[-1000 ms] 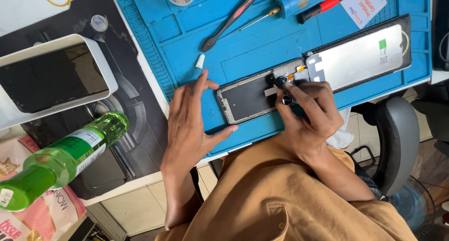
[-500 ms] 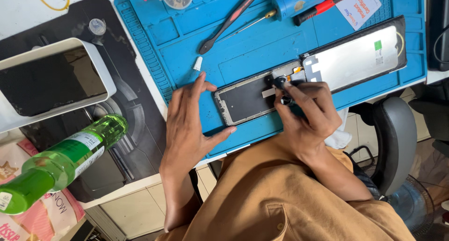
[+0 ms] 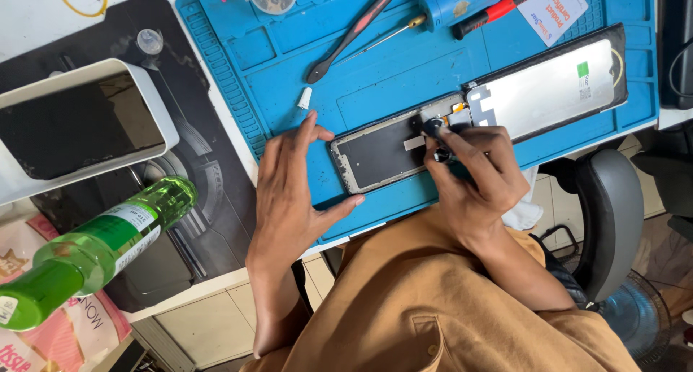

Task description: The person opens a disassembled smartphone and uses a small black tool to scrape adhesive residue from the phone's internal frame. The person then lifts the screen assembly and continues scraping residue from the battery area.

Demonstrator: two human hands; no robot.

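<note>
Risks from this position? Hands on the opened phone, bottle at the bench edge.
1. The right hand works at the join between the phone body and the detached screen panel; a slip may strain whatever links them.
2. The green bottle lies tilted at the bench edge and might roll off.
3. The small white cap by the left hand could get knocked away.
</note>
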